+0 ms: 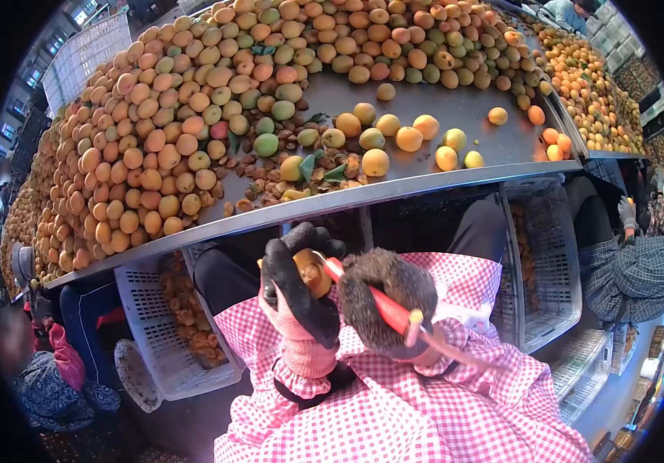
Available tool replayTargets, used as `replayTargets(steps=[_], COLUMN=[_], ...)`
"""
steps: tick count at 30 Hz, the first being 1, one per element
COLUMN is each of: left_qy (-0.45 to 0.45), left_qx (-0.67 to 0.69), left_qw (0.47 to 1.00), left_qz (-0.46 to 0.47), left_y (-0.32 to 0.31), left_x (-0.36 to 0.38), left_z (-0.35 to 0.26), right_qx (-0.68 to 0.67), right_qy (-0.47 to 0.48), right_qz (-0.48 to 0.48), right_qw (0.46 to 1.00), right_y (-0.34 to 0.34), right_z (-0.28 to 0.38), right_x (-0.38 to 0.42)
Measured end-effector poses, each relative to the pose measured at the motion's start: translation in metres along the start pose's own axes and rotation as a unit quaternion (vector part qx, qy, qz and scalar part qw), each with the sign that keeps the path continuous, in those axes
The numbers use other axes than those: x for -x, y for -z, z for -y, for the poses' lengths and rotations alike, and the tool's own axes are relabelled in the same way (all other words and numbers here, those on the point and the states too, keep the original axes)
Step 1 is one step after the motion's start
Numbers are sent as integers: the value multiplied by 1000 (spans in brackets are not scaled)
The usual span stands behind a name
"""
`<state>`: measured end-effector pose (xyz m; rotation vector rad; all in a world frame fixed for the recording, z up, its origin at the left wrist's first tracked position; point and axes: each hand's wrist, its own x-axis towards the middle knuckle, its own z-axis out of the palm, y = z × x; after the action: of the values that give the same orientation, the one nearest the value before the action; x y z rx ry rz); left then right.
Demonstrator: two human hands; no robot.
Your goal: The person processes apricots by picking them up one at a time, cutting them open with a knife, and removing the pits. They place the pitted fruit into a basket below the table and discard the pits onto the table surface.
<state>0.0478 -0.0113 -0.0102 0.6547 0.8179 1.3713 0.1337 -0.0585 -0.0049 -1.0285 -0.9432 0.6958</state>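
Note:
A cut apricot (313, 273) with its brown inside showing sits in the fingers of my left hand (301, 289), which wears a black and pink glove. My right hand (387, 301), in a dark worn glove, is closed round a red-handled tool (391, 310). The tool's red front end meets the fruit between my hands. Both hands are above my pink checked apron (394, 409), below the metal table's front edge (332, 199).
Apricots (170, 108) are heaped on the table, with loose pits and leaves (334, 174) near its edge. White crates (164, 339) (552, 262) holding fruit pieces stand on either side of my legs. Other people sit at left (54, 378) and right (625, 270).

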Motion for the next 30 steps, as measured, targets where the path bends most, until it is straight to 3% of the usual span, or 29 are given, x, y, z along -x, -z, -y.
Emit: replayTargets(steps=[1,2,3,4,5,6,7,8,9,10,11,13,14,15,17,18,23,25,26,27,28,30], left_qy=[-7,-50,-93,-93,-139,-184,-185,-103,-20,37,36,61,44,45,93,90,25,14,-63,-139,-139,-214], left_qx=[8,-58,-123,-123,-226,-327,-327,-207,-83,-101,-102,-64,-119,-119,-81,-84,-155,-185,-262,-334,-334,-382], left_qw=[1000,997,988,988,963,924,924,970,994,993,993,996,992,992,992,992,983,975,947,905,905,849], left_qz=[0,4,8,9,41,70,67,69,70,55,54,16,4,4,8,7,93,121,174,223,223,296], left_y=[1,0,-3,-5,-6,-8,-12,-16,-18,-12,-13,-18,-20,-19,-20,-22,-5,5,7,10,14,20], left_x=[3,3,3,2,0,-1,1,4,6,5,6,6,5,6,11,13,16,13,12,11,8,4], left_z=[3,1,-3,-7,-11,-14,-18,-22,-24,-20,-20,-23,-25,-24,-21,-21,-18,-10,-8,-7,-6,-3], right_qx=[-182,13,-38,-60,-82,-107,-210,-24,163,241,240,238,216,216,51,124,67,-39,-35,-84,-119,-127], right_qy=[-89,-75,-103,-186,-269,-123,-172,-26,121,189,188,146,67,65,-65,-110,-173,-161,-223,-301,-304,-312], right_qz=[-64,76,67,49,32,47,-22,15,50,19,19,35,24,23,44,17,35,49,9,31,7,-30], right_qw=[977,994,992,979,959,986,962,999,978,952,952,960,974,974,996,986,982,985,974,949,945,941], right_y=[-11,5,4,12,19,18,14,16,20,21,24,34,38,40,44,42,49,51,50,58,58,54], right_z=[-3,8,10,18,24,16,20,25,29,30,32,43,50,50,51,55,58,50,54,56,52,50], right_x=[-4,-15,-22,-25,-26,-22,-10,-10,-10,-5,-2,6,12,12,9,7,3,2,-2,-11,-12,-8])
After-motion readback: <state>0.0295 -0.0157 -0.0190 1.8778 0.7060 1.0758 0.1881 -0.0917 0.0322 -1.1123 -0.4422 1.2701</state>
